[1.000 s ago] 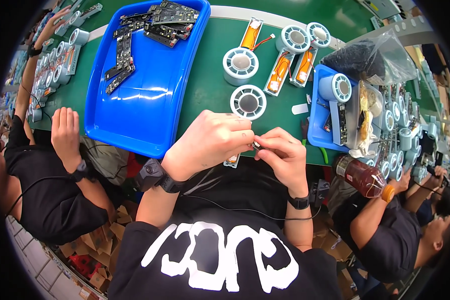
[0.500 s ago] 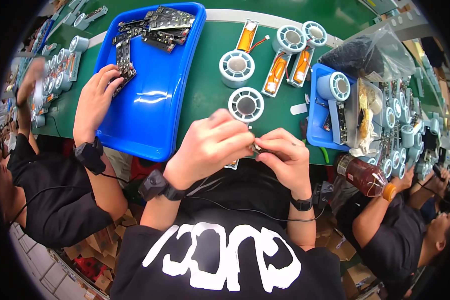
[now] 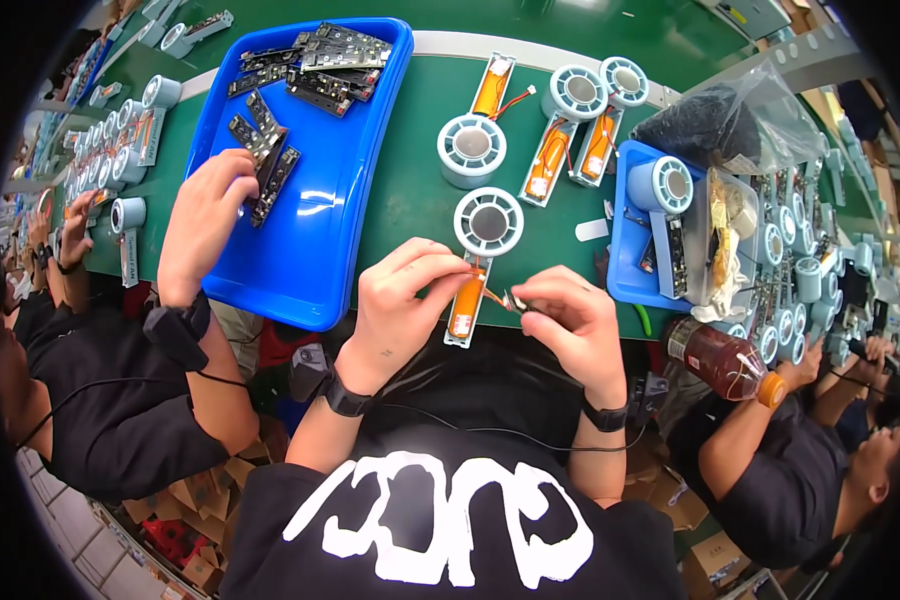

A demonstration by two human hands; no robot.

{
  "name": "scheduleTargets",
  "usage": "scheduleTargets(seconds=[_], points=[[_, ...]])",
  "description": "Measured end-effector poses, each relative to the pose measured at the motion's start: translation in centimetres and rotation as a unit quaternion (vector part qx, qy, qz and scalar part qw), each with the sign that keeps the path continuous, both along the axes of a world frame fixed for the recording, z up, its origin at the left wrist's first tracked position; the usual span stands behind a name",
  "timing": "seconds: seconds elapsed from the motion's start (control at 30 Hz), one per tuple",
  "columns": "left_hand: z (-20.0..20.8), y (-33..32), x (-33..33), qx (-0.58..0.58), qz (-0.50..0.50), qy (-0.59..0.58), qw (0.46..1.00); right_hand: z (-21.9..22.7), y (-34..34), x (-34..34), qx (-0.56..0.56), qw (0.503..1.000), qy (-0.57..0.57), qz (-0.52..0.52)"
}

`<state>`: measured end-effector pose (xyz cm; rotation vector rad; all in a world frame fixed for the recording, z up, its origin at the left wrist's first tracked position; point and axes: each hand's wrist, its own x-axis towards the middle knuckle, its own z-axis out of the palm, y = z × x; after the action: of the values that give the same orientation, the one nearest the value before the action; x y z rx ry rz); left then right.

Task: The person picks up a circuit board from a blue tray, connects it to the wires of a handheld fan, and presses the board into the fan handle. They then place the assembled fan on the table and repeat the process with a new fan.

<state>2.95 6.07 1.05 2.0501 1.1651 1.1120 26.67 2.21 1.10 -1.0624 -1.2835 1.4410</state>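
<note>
Item: orange-cored strip assembly (image 3: 467,305), centre frame on green bench (image 3: 410,190), below white round housing (image 3: 488,221). Left hand (image 3: 400,300) pinches its top; right hand (image 3: 570,320) pinches thin lead wires (image 3: 505,298). Risk: overpulling could snap leads.

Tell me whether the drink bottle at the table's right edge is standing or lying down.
Lying down: the bottle rests on its side, orange cap pointing right, brown liquid spread along its length.

Green bench (image 3: 410,190); blue tray (image 3: 320,230), round white housings (image 3: 488,221), orange units (image 3: 467,310) on it.
</note>
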Motion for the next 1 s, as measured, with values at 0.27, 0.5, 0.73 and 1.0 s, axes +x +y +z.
scheduleTargets(seconds=[0.27, 0.5, 0.73, 1.0], points=[[0.4, -0.5, 0.3, -0.206, -0.025, -0.130, 0.970, 1.0, -0.2, -0.7, -0.061, 0.995, 0.026, -0.080], [-0.9, -0.1, 1.3, -0.062, -0.073, -0.113, 0.989, -1.4, -1.9, -4.7, -0.038, 0.979, 0.072, -0.186], [-0.6, -0.2, 1.6, -0.037, -0.058, -0.083, 0.994, -1.6, -3.0, -6.3, 0.044, 0.978, 0.027, -0.203], [-1.2, -0.5, 2.2, 0.026, -0.018, -0.094, 0.995, -2.1, -3.6, -6.6, -0.001, 0.978, 0.073, -0.197]])
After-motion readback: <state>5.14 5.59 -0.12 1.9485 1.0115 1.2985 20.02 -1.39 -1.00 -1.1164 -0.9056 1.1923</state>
